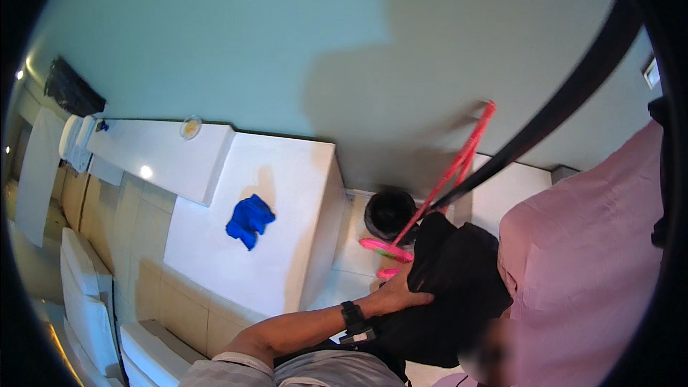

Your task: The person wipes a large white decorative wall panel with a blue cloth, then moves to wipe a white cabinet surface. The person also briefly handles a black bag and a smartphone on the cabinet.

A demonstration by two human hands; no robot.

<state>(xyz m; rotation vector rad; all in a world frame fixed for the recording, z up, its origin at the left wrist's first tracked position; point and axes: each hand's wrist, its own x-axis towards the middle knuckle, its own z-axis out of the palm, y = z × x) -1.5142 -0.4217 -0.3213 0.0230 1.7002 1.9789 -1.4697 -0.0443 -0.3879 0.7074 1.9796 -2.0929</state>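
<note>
My left hand [396, 294], with a black watch on its wrist, is closed on a black cloth item [457, 279], perhaps a bag, that hangs in dark folds in front of me. A long black strap [548, 113] rises from this item towards the upper right. At the lower right, a blurred patch covers what may be skin, so my right hand cannot be made out. A blue crumpled cloth [250, 221] lies on the white stepped counter [215, 274] to the left.
Behind the black item, a pink-handled broom [441, 183] leans on the wall near a black bin [390, 215]. A pink sheet [586, 226] drapes at the right. A small clear bowl [191, 128] stands on the counter's upper level. White cushioned seats [88, 306] are at the lower left.
</note>
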